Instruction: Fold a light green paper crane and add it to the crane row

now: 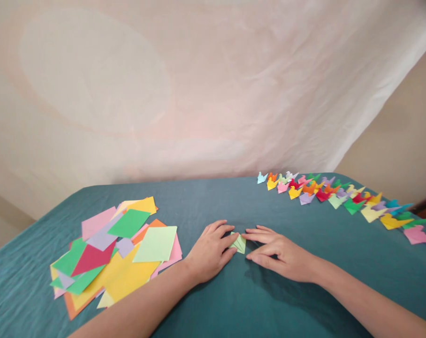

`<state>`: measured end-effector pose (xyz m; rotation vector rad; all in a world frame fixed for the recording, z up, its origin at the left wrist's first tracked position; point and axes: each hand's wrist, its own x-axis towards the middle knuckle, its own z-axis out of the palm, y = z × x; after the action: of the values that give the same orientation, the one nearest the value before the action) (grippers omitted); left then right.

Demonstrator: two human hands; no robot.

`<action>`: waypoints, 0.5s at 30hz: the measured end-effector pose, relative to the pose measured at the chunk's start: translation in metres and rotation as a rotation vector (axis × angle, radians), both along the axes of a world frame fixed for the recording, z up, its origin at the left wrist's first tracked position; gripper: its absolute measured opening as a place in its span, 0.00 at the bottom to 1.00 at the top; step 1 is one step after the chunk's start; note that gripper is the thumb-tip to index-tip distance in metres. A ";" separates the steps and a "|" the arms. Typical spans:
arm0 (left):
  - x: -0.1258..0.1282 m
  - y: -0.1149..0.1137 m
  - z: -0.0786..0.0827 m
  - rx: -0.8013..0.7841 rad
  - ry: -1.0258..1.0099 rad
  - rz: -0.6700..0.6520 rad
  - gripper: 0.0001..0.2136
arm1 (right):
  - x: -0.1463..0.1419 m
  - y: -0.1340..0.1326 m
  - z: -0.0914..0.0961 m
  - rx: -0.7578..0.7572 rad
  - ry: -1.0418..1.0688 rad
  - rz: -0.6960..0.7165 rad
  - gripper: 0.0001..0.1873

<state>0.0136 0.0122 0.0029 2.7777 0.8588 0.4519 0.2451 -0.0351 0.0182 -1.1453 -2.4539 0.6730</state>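
Folded paper birds (337, 201) line the frame's right; flat sheets (128, 267) remain unfolded at left. Lower centre, a green piece (240, 244) on the desk (206, 202) looks part-folded, left hand (210, 251) fingers loosely spread on it, right hand (282, 253) splayed at its edge.

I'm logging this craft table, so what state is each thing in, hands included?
Light green paper: folded small, creased
Left hand: fingers apart, touching that paper
Right hand: fingers spread, beside the paper's right edge
Paper birds: folded, in slanting rows
Colored paper sheets: flat, overlapping in a loose pile
Teal tablecloth: spread out, faintly wrinkled
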 end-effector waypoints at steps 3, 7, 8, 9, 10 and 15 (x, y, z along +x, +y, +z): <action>0.000 0.001 -0.001 -0.021 -0.027 -0.015 0.17 | -0.001 0.004 -0.010 0.007 0.148 -0.150 0.14; 0.000 0.002 0.000 -0.046 -0.054 -0.016 0.17 | -0.007 0.008 -0.020 0.012 0.289 -0.309 0.10; 0.000 0.002 0.000 -0.054 -0.061 -0.015 0.17 | -0.009 0.009 -0.021 0.020 0.297 -0.328 0.09; 0.000 0.002 0.000 -0.063 -0.070 -0.014 0.18 | -0.011 0.010 -0.021 0.029 0.292 -0.343 0.08; 0.000 0.002 -0.001 -0.070 -0.080 -0.012 0.18 | -0.013 0.011 -0.022 0.038 0.275 -0.359 0.08; 0.000 0.003 -0.004 -0.086 -0.138 0.014 0.21 | -0.022 0.018 -0.019 0.042 0.110 -0.410 0.09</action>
<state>0.0134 0.0151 -0.0008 2.6293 0.8454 0.5867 0.2228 -0.0176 -0.0012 -1.4904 -2.0415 0.5388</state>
